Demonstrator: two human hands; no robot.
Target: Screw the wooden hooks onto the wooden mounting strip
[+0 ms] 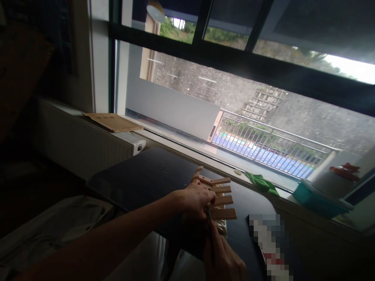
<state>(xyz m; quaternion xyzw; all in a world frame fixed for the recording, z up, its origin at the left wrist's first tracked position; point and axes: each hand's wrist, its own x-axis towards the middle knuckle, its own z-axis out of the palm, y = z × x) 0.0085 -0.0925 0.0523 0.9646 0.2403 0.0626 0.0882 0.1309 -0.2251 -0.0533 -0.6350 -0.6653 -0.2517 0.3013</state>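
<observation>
A small wooden piece [218, 195] made of several flat slats joined side by side lies on a dark table [140, 175] below a window. My left hand [195, 200] reaches in from the lower left, its fingers closed over the near side of the wooden piece. My right hand [222, 257] comes up from the bottom edge, closed round a thin dark tool [208, 216] whose tip sits at the piece's near edge. The tool is too dim and too hidden to name. A clear plastic bag [222, 226] lies just under the piece.
A white radiator [129, 140] with a brown envelope [113, 121] on it stands at the left. On the sill lie a green cloth [261, 183] and a teal box [316, 201]. A pixelated sheet [271, 242] lies on the table at the right. White cloth [58, 226] lies lower left.
</observation>
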